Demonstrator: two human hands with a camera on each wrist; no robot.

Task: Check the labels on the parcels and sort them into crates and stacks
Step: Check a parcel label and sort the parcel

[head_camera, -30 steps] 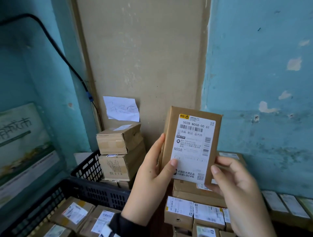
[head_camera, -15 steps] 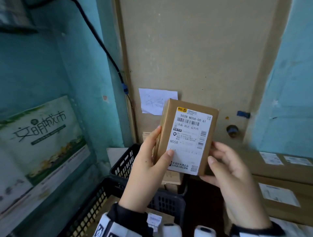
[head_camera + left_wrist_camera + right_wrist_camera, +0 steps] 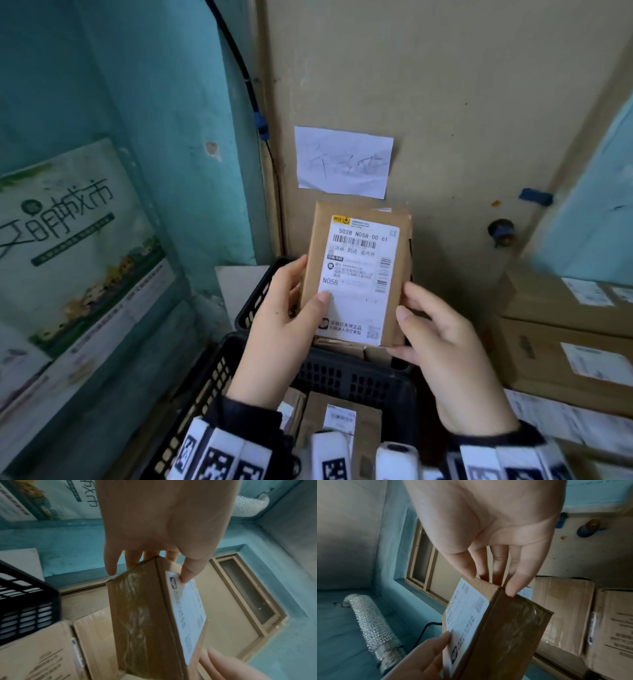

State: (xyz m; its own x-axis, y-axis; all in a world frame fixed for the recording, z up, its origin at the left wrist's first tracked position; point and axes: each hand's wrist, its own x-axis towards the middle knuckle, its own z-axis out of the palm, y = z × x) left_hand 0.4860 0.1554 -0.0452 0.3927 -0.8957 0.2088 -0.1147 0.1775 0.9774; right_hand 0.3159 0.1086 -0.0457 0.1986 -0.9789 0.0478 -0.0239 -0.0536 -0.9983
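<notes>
Behind parcel (image 3: 356,274): black crate (image 3: 253,301), stacked cartons (image 3: 561,329).

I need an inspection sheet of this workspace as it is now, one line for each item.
Surface: not visible; boxes and crates hide it.
Job's things: small parcel held upright, label facing the camera, "N058" readable; black crate below with parcels inside; large cartons stacked at right.
Clutter: handwritten paper note on the board; poster on the left wall.
Grippers: left hand and right hand both grip the parcel's lower sides.
Cables: black cable down the wall.
Surroundings: teal walls, silver duct.
</notes>
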